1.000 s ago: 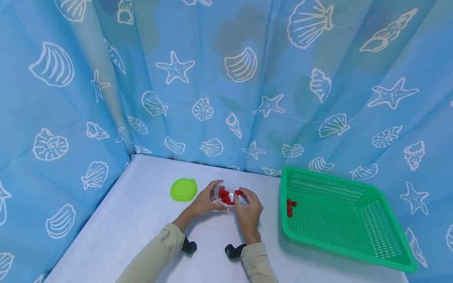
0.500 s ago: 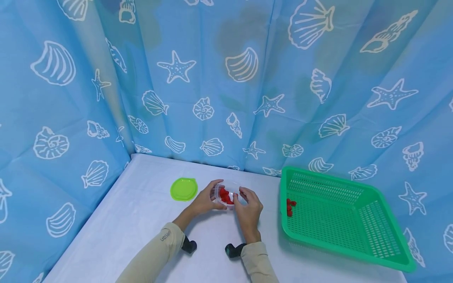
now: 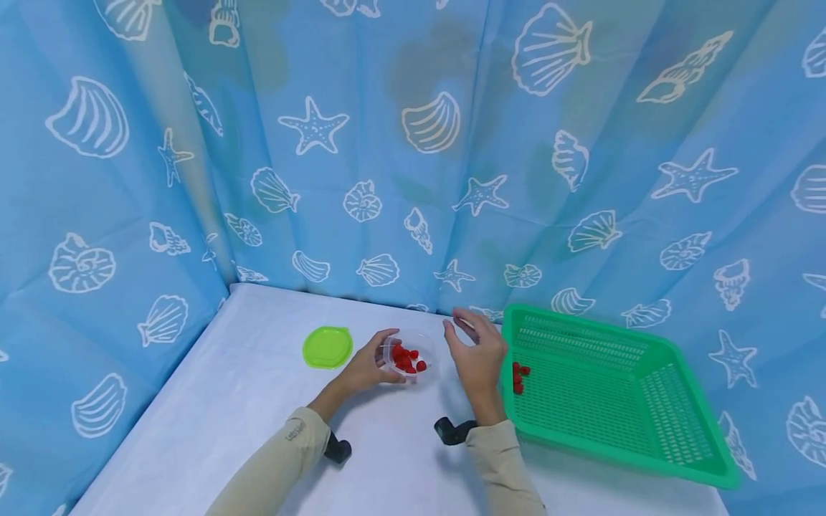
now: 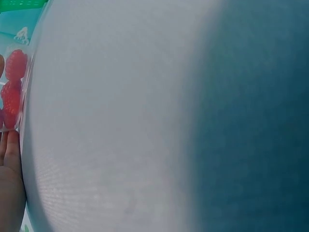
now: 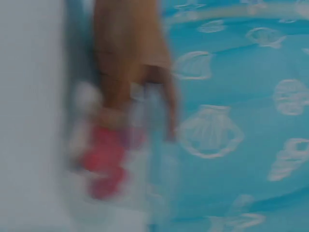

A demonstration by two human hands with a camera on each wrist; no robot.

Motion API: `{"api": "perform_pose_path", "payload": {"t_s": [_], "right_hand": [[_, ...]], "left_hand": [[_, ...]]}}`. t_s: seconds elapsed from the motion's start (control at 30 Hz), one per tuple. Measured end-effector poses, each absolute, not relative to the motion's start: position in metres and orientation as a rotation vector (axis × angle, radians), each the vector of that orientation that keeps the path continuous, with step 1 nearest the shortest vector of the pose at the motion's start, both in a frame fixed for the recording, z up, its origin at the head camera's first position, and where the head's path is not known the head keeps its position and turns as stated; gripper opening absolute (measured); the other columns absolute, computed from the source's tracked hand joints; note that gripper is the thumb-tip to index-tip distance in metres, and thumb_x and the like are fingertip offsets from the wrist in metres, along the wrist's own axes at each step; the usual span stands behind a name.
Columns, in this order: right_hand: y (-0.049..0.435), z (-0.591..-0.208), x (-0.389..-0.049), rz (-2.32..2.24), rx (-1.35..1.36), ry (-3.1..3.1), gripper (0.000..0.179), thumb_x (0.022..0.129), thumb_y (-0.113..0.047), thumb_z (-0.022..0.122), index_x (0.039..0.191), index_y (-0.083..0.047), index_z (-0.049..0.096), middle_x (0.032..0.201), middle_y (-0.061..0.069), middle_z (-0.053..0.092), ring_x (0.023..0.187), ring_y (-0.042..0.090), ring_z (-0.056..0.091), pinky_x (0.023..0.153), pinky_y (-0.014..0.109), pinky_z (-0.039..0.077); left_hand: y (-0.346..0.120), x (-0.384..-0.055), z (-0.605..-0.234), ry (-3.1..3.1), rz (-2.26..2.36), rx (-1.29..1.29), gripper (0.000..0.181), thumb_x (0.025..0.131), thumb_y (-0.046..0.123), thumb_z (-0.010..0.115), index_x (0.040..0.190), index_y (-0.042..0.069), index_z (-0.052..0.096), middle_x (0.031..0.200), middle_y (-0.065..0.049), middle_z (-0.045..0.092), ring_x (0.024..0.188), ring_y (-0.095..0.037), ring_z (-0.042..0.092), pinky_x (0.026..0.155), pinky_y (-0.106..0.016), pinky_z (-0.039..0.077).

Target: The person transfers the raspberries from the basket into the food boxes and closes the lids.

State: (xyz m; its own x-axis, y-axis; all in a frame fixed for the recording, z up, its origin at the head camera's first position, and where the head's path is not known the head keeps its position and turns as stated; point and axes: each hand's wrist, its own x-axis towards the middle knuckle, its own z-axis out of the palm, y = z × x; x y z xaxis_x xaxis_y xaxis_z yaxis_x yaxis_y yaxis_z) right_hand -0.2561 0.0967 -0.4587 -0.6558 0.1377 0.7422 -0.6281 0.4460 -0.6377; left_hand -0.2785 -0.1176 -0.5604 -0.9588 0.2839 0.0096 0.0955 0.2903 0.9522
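A clear plastic tub (image 3: 426, 345) stands on the white table, with several red raspberries (image 3: 405, 358) inside. My left hand (image 3: 363, 368) grips the tub from its left side, thumb near and fingers behind. In the left wrist view, raspberries (image 4: 16, 65) show through the clear wall above the left hand (image 4: 10, 188). My right hand (image 3: 477, 355) is up between the tub and the green basket (image 3: 606, 373), thumb and fingers parted with nothing between them. The right wrist view is blurred; the right hand (image 5: 133, 63) overlaps the tub's red contents there. A few more raspberries (image 3: 518, 378) lie at the basket's left end.
A lime-green lid (image 3: 328, 347) lies flat on the white table (image 3: 271, 337), left of the tub. The basket's tall slotted walls take up the table's right side. Behind and to the left hangs a blue curtain (image 3: 387, 143) with shell prints.
The right hand held a raspberry over the tub, let it go inside, then moved right and away toward the basket. The left hand keeps its grip on the tub.
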Motion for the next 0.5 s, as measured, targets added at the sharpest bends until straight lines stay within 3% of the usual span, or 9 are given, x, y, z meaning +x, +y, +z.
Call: {"api": "perform_pose_path", "payload": {"t_s": [0.23,0.37,0.5], "right_hand": [[0.152,-0.392,-0.272,1.57,0.722,-1.944,0.023,0.079,0.013,0.072,0.101,0.012,0.069,0.101,0.028,0.068,0.088,0.041,0.068,0.079,0.042,0.058],[0.191,-0.371,-0.279,1.578,0.688,-2.078,0.022,0.082,0.011,0.071,0.104,0.013,0.068,0.103,0.031,0.066,0.089,0.04,0.069,0.079,0.032,0.058],[0.23,-0.379,-0.292,1.518,0.584,-2.261,0.023,0.086,0.0,0.071,0.108,0.009,0.069,0.106,0.027,0.067,0.095,0.035,0.068,0.081,0.024,0.056]], "left_hand": [[-0.118,-0.276,-0.559,2.372,1.77,0.362,0.093,0.071,0.017,0.088,0.148,0.022,0.035,0.141,-0.004,0.049,0.132,-0.033,0.045,0.103,-0.044,0.044],[-0.118,-0.277,-0.56,2.375,1.756,0.345,0.094,0.071,0.017,0.088,0.149,0.024,0.035,0.142,-0.003,0.047,0.133,-0.031,0.044,0.103,-0.042,0.044],[-0.119,-0.277,-0.56,2.401,1.728,0.333,0.095,0.071,0.017,0.088,0.149,0.024,0.035,0.143,-0.002,0.047,0.133,-0.03,0.043,0.103,-0.042,0.044]]}}
